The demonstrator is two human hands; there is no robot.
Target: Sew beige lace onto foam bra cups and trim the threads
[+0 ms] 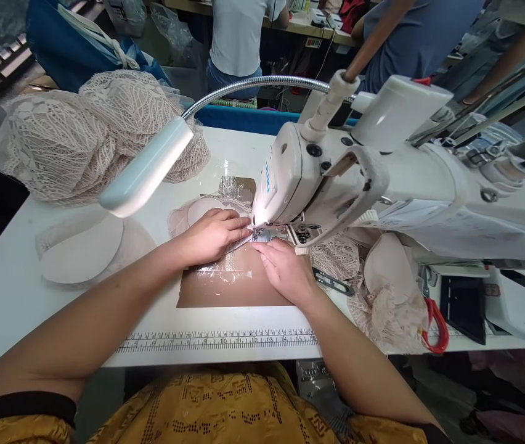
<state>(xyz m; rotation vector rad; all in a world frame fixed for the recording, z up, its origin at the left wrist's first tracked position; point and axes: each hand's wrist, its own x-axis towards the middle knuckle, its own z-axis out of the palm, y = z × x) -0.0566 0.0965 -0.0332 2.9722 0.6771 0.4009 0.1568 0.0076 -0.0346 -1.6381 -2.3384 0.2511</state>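
Note:
My left hand [216, 235] lies with fingers stretched out over a beige lace cup piece [202, 209], pressing it beside the presser foot [260, 234] of a white sewing machine [285, 166]. Part of that piece is hidden under the hand. My right hand [288, 268] rests on the brown taped sheet [230, 290] just in front of the foot. Its fingers point toward the needle area, stretched out and low on the surface. Between the two hands, the edge of the cup piece runs up to the foot.
A lamp [151, 163] on a bendy neck hangs over the left side. Lace piles [73, 132] and a loose cup [84, 250] lie left. Right are a thread snipper [333, 282], more cups [387, 268] and red-handled scissors [437, 327]. A ruler strip [216, 340] lines the front edge. People work behind.

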